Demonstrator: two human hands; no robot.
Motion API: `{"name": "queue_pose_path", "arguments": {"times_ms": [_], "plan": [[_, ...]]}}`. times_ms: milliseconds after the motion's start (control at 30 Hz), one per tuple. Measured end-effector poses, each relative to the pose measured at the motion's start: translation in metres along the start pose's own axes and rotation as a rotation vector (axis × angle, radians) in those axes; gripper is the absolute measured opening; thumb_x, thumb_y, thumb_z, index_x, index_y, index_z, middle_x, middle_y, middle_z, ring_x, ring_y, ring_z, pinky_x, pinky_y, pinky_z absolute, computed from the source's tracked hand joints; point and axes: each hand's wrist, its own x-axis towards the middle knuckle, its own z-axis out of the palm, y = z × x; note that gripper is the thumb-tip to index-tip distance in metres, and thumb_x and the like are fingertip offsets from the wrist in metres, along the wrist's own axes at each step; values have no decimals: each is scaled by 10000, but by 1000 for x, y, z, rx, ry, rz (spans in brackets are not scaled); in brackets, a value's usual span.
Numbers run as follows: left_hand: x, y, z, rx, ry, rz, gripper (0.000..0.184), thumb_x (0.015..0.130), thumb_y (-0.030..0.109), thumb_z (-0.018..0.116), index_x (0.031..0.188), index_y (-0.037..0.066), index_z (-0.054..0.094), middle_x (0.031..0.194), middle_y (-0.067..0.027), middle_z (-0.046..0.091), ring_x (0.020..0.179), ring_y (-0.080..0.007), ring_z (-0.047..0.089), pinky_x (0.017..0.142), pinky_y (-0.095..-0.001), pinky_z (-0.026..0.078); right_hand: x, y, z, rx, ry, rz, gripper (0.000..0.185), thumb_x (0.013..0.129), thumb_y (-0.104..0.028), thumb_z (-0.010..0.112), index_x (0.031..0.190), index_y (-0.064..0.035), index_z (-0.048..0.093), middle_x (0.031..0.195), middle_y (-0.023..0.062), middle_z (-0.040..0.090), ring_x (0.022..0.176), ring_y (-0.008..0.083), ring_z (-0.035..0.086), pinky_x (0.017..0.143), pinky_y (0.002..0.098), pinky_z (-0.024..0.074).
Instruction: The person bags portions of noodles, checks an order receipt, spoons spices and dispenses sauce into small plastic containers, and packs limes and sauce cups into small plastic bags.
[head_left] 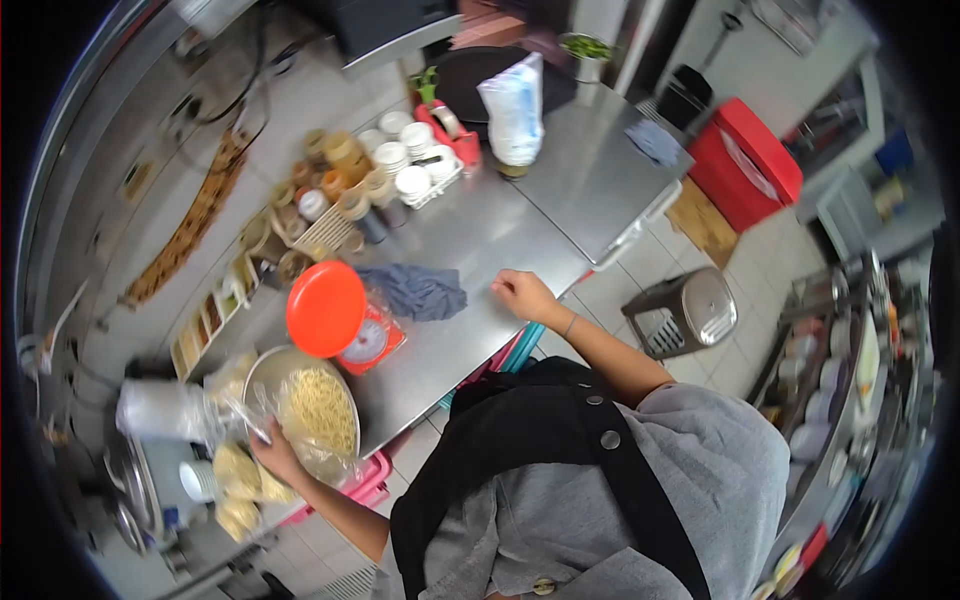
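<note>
My left hand (277, 453) is at the near left, its fingers closed on a clear plastic bag (262, 418) beside the large metal bowl (352, 385). Pale noodles (318, 405) fill part of that bowl, with clear plastic over its near rim. My right hand (524, 296) hovers by the counter's front edge, fingers curled, and nothing shows in it. Between the hands stands a kitchen scale (368, 343) with a round orange-red pan (326, 308). A crumpled grey-blue cloth (415, 291) lies to the right of the scale.
Filled plastic bags (238, 472), a roll of clear bags (165, 410) and stacked white cups (197, 481) crowd the left end. Seasoning bottles (345, 155) and a basket of white containers (412, 180) line the wall. A stool (695, 308) and red bin (745, 165) stand on the floor.
</note>
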Motion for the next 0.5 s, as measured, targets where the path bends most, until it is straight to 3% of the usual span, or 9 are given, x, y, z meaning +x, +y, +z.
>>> {"name": "queue_pose_path", "arguments": {"times_ms": [33, 100, 200, 233, 267, 333, 367, 433, 500], "plan": [[9, -25, 6, -4, -38, 26, 372, 802, 229, 699, 1032, -36, 573, 806, -98, 643, 695, -160, 584, 604, -284, 467, -9, 13, -7, -47, 50, 91, 320, 890, -322, 525, 816, -22, 611, 713, 207, 601, 699, 399, 580, 635, 446, 464], [22, -59, 22, 452, -23, -65, 543, 748, 316, 742, 1108, -41, 547, 921, -161, 643, 802, -265, 615, 751, -367, 480, -25, 48, -17, -117, 103, 212, 340, 889, -343, 514, 819, -27, 616, 704, 200, 605, 700, 395, 586, 644, 454, 465], [18, -59, 39, 734, 131, 27, 693, 716, 415, 743, 1184, -38, 506, 1071, -220, 598, 938, -354, 588, 837, -442, 449, -51, 109, -29, -167, 145, 449, 403, 904, -378, 471, 881, -4, 619, 819, 250, 610, 732, 428, 565, 683, 460, 455], [19, -45, 37, 756, 141, -39, 717, 744, 460, 696, 1221, -30, 480, 1162, -252, 540, 1036, -409, 524, 896, -488, 412, -58, 142, -30, -236, 232, 380, 335, 904, -306, 462, 911, -3, 604, 827, 257, 608, 753, 429, 570, 703, 463, 457], [16, -24, 39, 760, 136, -36, 717, 744, 460, 696, 1221, -30, 480, 1162, -252, 540, 1036, -409, 524, 896, -488, 412, -65, 175, -34, -308, 311, 305, 272, 905, -234, 453, 941, -1, 588, 835, 264, 605, 774, 430, 575, 723, 465, 459], [2, 27, 50, 610, 489, 305, 665, 780, 446, 668, 1213, -26, 490, 1139, -244, 546, 1044, -408, 514, 893, -486, 412, -74, 213, -54, -133, 367, 532, 247, 848, -156, 495, 1052, -22, 532, 951, 261, 589, 883, 434, 569, 777, 493, 449], [-8, 54, 61, 546, 547, 406, 547, 819, 356, 657, 1182, -25, 510, 1108, -222, 556, 1034, -370, 521, 880, -458, 423, -74, 228, -65, -131, 355, 521, 247, 848, -156, 495, 1052, -22, 532, 951, 261, 589, 883, 434, 569, 777, 493, 449], [-32, 93, 100, 233, 559, 592, 429, 824, 235, 667, 1142, -21, 534, 1074, -183, 571, 995, -320, 542, 869, -410, 428, -68, 249, -81, -182, 354, 611, 347, 780, -49, 515, 1126, -39, 492, 1059, 255, 550, 990, 425, 539, 839, 466, 447], [-85, 172, 142, 112, 238, 667, 338, 817, 123, 660, 1109, -11, 553, 1043, -154, 581, 963, -284, 552, 864, -369, 431, -56, 260, -93, -269, 243, 615, 385, 755, -23, 522, 1139, -36, 488, 1114, 238, 525, 1037, 416, 518, 872, 444, 442]]}}
